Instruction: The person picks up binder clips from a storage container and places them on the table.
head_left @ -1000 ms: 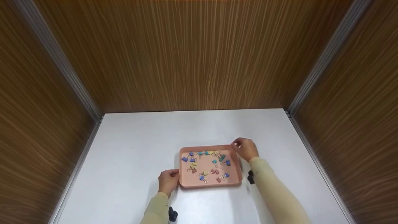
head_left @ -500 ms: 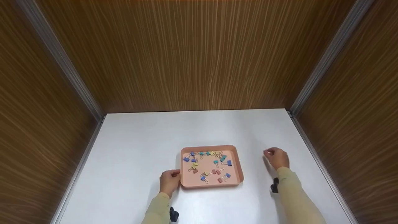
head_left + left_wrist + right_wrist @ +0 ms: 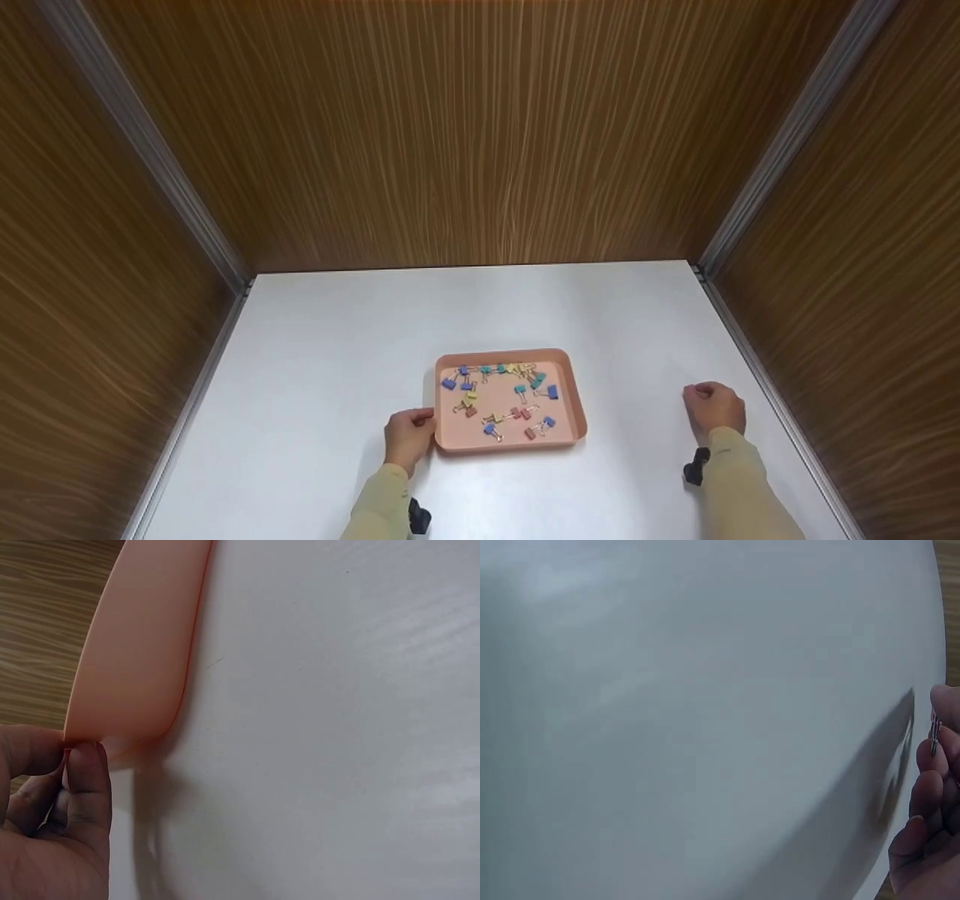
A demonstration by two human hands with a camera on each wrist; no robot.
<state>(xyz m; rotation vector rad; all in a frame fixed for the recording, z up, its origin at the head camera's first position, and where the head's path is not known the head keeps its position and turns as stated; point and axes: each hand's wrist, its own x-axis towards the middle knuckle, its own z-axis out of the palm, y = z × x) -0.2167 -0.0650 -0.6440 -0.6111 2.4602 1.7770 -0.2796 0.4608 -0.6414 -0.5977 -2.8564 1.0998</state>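
A pink tray lies on the white table with several small binder clips in it, coloured blue, teal, yellow and pink. My left hand pinches the tray's left wall between thumb and fingers; the left wrist view shows the hand at the corner of the tray wall. Well to the right of the tray, my right hand is held with curled fingers. Between its thumb and fingers, thin metal wire handles of a binder clip stick out; the clip's body is mostly hidden.
The white table is bounded by wood-grain panels at the back, left and right. Metal rails run along its sides. A black wrist camera sits on each wrist.
My right hand has moved from the tray's upper right corner rightwards and towards me, carrying the binder clip. My left hand and the tray have hardly moved.
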